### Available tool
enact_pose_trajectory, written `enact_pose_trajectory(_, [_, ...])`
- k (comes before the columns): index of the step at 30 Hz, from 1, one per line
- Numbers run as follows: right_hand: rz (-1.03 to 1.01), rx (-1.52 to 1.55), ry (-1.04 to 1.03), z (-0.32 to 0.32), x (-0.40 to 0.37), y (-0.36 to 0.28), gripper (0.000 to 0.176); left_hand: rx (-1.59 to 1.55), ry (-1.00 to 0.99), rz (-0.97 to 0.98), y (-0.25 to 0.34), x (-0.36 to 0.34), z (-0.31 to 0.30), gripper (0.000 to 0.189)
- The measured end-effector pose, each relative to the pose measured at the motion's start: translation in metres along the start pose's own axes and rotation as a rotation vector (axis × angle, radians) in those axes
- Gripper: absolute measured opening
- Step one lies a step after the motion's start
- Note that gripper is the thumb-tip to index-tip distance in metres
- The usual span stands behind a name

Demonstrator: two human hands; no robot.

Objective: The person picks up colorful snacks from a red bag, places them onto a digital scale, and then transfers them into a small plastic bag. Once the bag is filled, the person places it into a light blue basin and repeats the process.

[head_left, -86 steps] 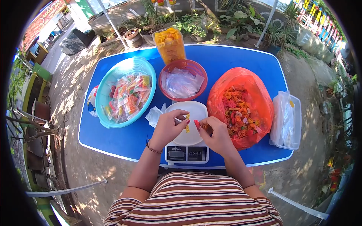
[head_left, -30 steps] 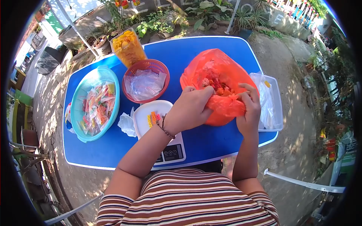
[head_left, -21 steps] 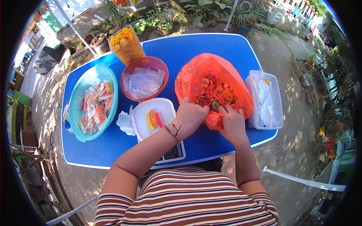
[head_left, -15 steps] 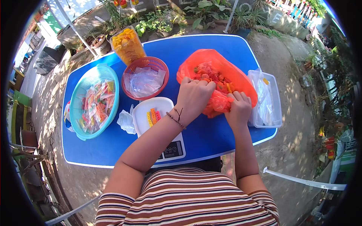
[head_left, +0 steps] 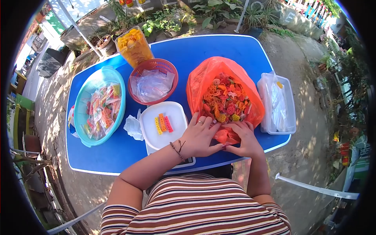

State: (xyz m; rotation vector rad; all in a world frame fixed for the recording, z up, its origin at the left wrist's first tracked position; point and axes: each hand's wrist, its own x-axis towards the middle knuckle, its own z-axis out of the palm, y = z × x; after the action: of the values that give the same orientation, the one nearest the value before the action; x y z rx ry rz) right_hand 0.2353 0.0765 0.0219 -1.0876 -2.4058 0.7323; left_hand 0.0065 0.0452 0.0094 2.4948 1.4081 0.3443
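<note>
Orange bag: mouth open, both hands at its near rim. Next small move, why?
Probably reach the left hand into the orange bag for a few snacks: its mouth lies open, the right hand holds the bunched rim, and the white tray holds only three pieces.

An outdoor home yard: a blue folding desk point(head_left: 188, 55) stands on sunlit dirt ground point(head_left: 301, 78), bordered by potted plants point(head_left: 164, 25) and a fence point(head_left: 313, 9).

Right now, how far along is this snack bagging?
Done: filled packets sit in the teal basin. In hand: the left hand and right hand rest on the near rim of the orange bag, and three pieces lie on the white scale tray. Remaining: the bag holds plenty of loose snacks, and empty clear bags wait in the red basket.
</note>
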Motion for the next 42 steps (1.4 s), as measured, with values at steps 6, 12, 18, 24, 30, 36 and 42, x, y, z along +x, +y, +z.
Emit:
enact_pose_trajectory(6, [0.106, 0.096, -0.036, 0.012, -0.004, 0.026, 0.026, -0.022, -0.049, -0.026, 0.0, 0.0, 0.006, 0.045])
enact_pose_trajectory(12, [0.111, -0.024, 0.24, 0.014, 0.027, 0.009, 0.034, 0.051, 0.114, -0.027, -0.005, 0.011, 0.016, 0.035])
enact_pose_trajectory(18, [0.027, -0.163, 0.289, 0.063, 0.043, 0.007, 0.047, 0.016, 0.11, -0.143, -0.003, 0.023, 0.004, 0.031])
enact_pose_trajectory(24, [0.198, -0.17, 0.531, 0.041, 0.036, 0.02, 0.056, 0.011, 0.078, -0.101, 0.0, 0.018, -0.004, 0.033])
enact_pose_trajectory(30, [0.484, 0.145, 0.529, 0.035, 0.025, 0.063, 0.063, -0.008, 0.061, -0.074, 0.004, 0.021, 0.0, 0.037])
enact_pose_trajectory(36, [0.36, 0.039, 0.459, 0.048, 0.031, 0.049, 0.058, 0.037, 0.029, -0.073, 0.006, 0.022, 0.003, 0.041])
enact_pose_trajectory(42, [0.307, 0.31, 0.537, 0.034, 0.032, 0.021, 0.052, 0.023, 0.036, -0.083, 0.004, 0.023, 0.003, 0.044])
